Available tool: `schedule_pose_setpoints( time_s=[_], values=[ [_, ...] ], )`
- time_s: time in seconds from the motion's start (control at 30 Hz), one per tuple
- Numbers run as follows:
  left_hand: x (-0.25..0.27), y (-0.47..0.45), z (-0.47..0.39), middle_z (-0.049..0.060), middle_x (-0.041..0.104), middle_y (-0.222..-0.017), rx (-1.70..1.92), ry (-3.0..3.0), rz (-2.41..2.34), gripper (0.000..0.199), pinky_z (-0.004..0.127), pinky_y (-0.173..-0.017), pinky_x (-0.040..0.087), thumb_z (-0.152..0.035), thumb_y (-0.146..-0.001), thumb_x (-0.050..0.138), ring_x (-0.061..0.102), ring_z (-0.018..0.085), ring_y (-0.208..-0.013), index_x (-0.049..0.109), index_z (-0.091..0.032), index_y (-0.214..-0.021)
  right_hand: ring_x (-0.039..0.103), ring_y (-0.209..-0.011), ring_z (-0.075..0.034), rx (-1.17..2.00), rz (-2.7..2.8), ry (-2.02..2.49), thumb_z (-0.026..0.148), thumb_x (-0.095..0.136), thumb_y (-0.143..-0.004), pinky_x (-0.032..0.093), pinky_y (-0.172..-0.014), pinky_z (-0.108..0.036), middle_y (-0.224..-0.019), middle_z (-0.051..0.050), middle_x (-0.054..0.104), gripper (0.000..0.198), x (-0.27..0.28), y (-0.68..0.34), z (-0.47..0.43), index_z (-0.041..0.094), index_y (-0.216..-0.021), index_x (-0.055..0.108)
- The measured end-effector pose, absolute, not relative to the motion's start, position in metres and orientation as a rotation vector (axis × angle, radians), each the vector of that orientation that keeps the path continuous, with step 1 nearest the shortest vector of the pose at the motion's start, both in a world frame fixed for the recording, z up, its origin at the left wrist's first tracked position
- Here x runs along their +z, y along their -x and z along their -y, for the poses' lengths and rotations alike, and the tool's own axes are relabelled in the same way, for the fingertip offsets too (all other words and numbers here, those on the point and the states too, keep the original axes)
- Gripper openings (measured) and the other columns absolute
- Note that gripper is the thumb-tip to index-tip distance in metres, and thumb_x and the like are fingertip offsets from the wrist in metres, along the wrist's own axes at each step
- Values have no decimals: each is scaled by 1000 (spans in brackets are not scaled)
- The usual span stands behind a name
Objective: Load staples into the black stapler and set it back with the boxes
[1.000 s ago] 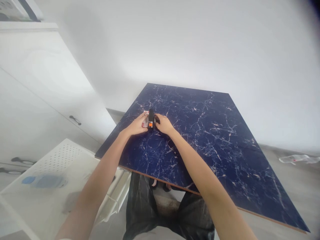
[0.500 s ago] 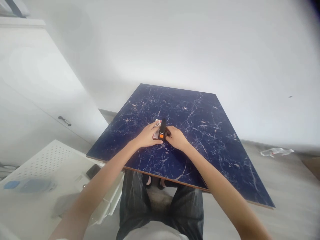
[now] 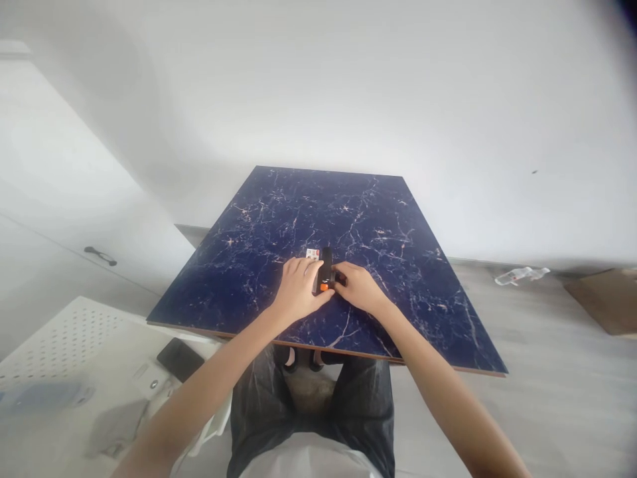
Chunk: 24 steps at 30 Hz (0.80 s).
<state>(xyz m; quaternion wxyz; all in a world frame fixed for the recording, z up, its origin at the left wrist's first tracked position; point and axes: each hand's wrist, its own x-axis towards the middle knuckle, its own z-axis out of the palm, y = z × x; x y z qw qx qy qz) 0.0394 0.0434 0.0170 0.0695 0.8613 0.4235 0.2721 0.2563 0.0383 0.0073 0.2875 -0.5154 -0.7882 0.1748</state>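
Observation:
Near the front of a blue marbled tabletop (image 3: 318,206), a small black item with an orange part (image 3: 325,269) lies between my hands. Its exact kind I cannot make out. On its left, a white printed piece with a red mark (image 3: 312,253) shows past my fingers; whether it is joined to the black item I cannot tell. My left hand (image 3: 297,290) curls around the left side, thumb by the orange end. My right hand (image 3: 362,287) pinches a dark part on the right side, its fingertips partly hidden.
A white perforated surface at the left holds a dark phone (image 3: 179,358) and a grey cloth (image 3: 118,425). A white cabinet with a black handle (image 3: 100,255) stands behind it. On the floor at the right are a clear plastic bottle (image 3: 521,275) and a brown cardboard piece (image 3: 604,299).
The view has shifted to the right. My left hand now covers more of the black item and the white piece, and the orange part stands out more. Both hands stay at the item.

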Motion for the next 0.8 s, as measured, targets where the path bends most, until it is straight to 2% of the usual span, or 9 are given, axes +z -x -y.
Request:
schedule_pose_setpoints(
  time_s=[0.07,0.17,0.27,0.4,0.5,0.57,0.8],
  values=[
    [18,-38,-46,13,68,-123,811,-2587,-1258,60,56,-108,42,-41,-84,75,56,37,-123,58,-22,-138,66,-88,-19,442,2106,1402,11,65,-86,52,-83,-31,-103,-6,69,24,8,-258,-40,21,-108,70],
    [18,-24,-61,11,70,-121,768,-2570,-1157,53,53,-103,46,-32,-84,75,57,34,-120,62,-25,-135,66,-86,-20,418,2082,1462,24,71,-88,52,-80,-32,-99,-5,68,14,7,-263,-40,22,-102,71],
    [21,-4,-82,9,72,-119,748,-2563,-1083,39,50,-102,48,-29,-90,70,59,31,-119,69,-25,-128,67,-88,-22,394,1968,1540,34,76,-86,54,-80,-35,-103,-6,70,26,7,-271,-42,23,-108,69],
    [20,16,-106,7,76,-116,753,-2539,-1100,26,48,-100,49,-33,-98,63,63,28,-109,75,-25,-119,70,-103,-25,519,1926,1462,26,74,-86,57,-87,-37,-118,-8,73,40,7,-278,-52,25,-126,67],
    [14,21,-115,7,76,-119,787,-2530,-1079,26,47,-101,50,-38,-98,64,65,27,-109,76,-25,-118,73,-88,-20,696,1958,1406,24,72,-88,58,-82,-33,-101,-3,78,22,7,-276,-58,25,-110,74],
    [10,21,-117,8,76,-121,848,-2529,-1051,29,48,-102,50,-40,-97,66,66,27,-112,76,-24,-119,73,-81,-19,699,1934,1417,26,72,-88,57,-78,-31,-91,-2,78,10,5,-273,-59,23,-97,75],
    [0,19,-119,6,79,-114,950,-2468,-1023,29,50,-98,54,-47,-97,66,69,27,-105,80,-26,-110,76,-83,-21,694,1832,1423,29,75,-87,60,-80,-32,-90,-1,80,7,-1,-268,-59,24,-92,76]
  ],
)
